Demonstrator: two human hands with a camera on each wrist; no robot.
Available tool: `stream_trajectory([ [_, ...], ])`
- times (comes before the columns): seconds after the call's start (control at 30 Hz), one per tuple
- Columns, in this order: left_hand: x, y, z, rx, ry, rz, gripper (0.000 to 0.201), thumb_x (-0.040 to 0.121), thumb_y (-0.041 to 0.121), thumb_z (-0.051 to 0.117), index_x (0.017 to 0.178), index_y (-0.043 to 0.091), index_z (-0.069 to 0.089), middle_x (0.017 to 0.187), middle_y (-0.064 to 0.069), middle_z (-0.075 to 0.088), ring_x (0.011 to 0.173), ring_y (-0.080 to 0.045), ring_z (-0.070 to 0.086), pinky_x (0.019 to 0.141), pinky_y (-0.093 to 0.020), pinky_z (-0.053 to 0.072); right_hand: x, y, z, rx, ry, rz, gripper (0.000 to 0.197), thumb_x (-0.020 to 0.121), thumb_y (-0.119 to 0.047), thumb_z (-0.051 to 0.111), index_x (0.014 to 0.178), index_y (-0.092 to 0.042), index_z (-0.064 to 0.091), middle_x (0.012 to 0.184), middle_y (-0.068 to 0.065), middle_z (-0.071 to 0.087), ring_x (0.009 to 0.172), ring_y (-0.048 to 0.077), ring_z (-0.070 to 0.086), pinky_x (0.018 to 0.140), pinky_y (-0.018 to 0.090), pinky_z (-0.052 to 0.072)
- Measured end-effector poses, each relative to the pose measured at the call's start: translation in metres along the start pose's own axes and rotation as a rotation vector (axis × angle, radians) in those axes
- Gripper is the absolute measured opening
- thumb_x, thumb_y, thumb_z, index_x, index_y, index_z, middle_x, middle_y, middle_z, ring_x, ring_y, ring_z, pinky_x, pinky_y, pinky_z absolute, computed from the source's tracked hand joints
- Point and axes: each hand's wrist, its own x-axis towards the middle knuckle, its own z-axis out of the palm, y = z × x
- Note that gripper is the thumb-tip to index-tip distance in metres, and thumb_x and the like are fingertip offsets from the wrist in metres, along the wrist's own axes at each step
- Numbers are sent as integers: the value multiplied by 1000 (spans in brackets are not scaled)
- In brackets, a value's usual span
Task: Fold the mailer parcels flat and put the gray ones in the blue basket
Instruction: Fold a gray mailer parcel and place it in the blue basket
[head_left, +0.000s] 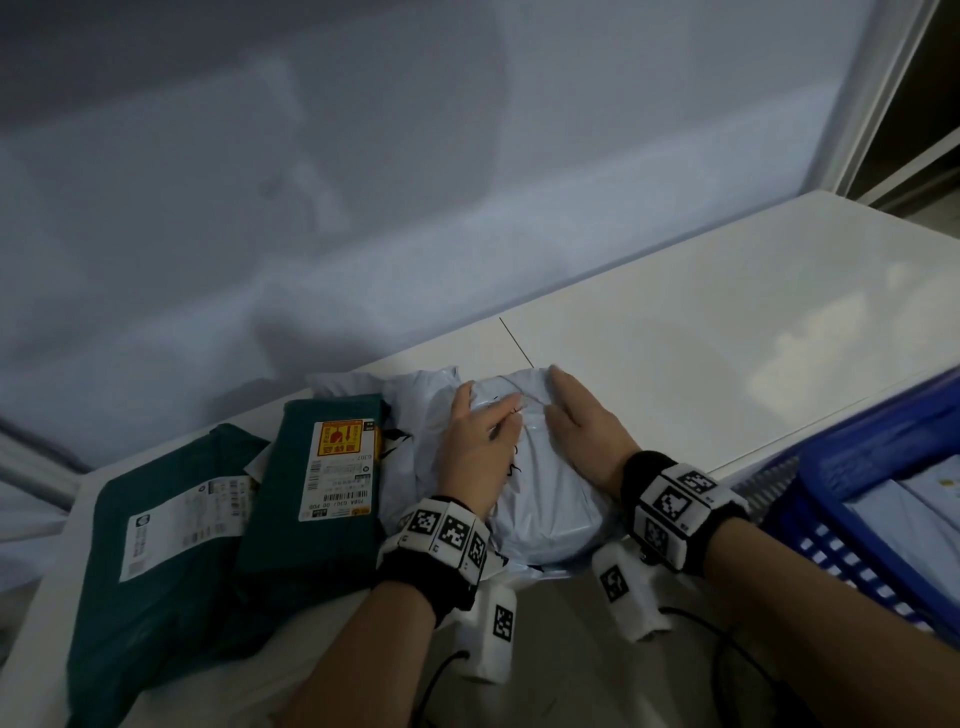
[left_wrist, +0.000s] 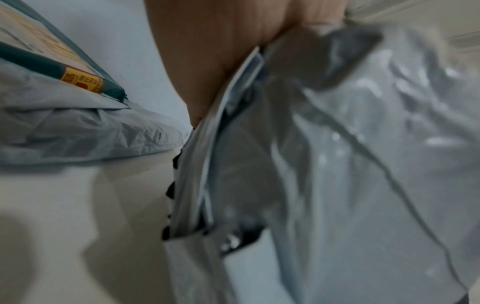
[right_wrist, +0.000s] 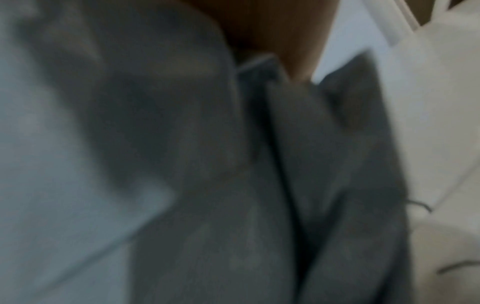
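Note:
A puffy gray mailer parcel (head_left: 545, 488) lies on the white table in front of me. My left hand (head_left: 475, 441) lies flat on its left side with straight fingers. My right hand (head_left: 582, 421) presses its far right part, fingers straight and reaching the far edge. In the left wrist view the gray parcel (left_wrist: 350, 164) fills the right side, blurred, under my palm (left_wrist: 213, 51). The right wrist view shows only blurred gray plastic (right_wrist: 182, 164). The blue basket (head_left: 857, 499) stands at the right edge, with light gray parcels (head_left: 914, 499) inside.
Two dark green parcels with labels (head_left: 322, 467) (head_left: 156, 530) lie left of the gray one; another gray mailer (head_left: 415, 384) lies behind them. The white table (head_left: 701, 322) stretches to the far right, against a pale wall (head_left: 415, 182).

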Motion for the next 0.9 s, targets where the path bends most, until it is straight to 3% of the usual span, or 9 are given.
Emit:
stream_trajectory([
  [0.1,1,1,-2,-134,30,-58,77,98,22,57,157,33,8,160,7,21,142,-10,30,104,-20,29,-1,-2,-1,114,8,125,67,102,-28,42,156,-20,2,158,5,28,141,25,35,108,23,25],
  [0.17,1,0,-2,-223,47,-129,89,97,24,60,157,28,-6,160,7,22,143,-12,31,105,-22,30,0,-2,1,139,22,161,61,100,-32,45,153,-17,18,150,8,42,132,28,45,108,32,31],
  [0.3,1,-4,-3,-216,76,-153,59,94,25,64,145,14,35,136,3,45,121,-9,47,98,-20,38,0,-3,2,229,16,214,44,97,-37,50,135,-16,48,131,5,58,117,25,55,104,38,41],
  [0.37,0,-4,-4,-251,95,-119,30,94,18,64,117,28,48,120,4,53,99,-6,54,80,-11,41,0,-4,2,259,3,239,47,97,-38,50,137,-13,46,128,4,56,114,23,54,102,35,41],
  [0.43,1,-5,-3,-286,91,-108,28,93,18,65,106,36,46,117,4,59,102,-10,58,84,-17,45,-1,-4,3,275,6,258,48,97,-38,51,138,-12,43,124,4,54,111,22,52,97,31,40],
  [0.53,-2,-5,-3,-330,39,-163,38,92,29,66,123,36,45,117,9,61,111,-14,58,100,-33,46,-2,-2,3,305,20,262,48,97,-38,52,137,-12,42,129,7,55,115,25,53,99,35,41],
  [0.6,-2,-4,-3,-319,13,-207,75,83,45,66,148,29,30,133,5,56,121,-17,54,108,-41,43,-3,-1,2,333,29,259,47,97,-38,52,137,-13,43,128,7,56,114,24,53,99,35,42],
  [0.7,0,-6,-2,-299,19,-214,92,73,58,65,152,32,24,141,3,52,126,-20,52,109,-46,41,-7,-1,2,356,31,250,46,98,-36,51,138,-13,41,127,6,55,109,21,52,92,29,39],
  [0.9,-5,3,5,-423,40,-186,72,94,35,63,153,33,21,143,2,47,126,-17,49,110,-42,41,-16,-9,-13,431,97,185,67,95,-30,57,152,-18,23,137,-3,51,119,20,53,93,24,39],
])
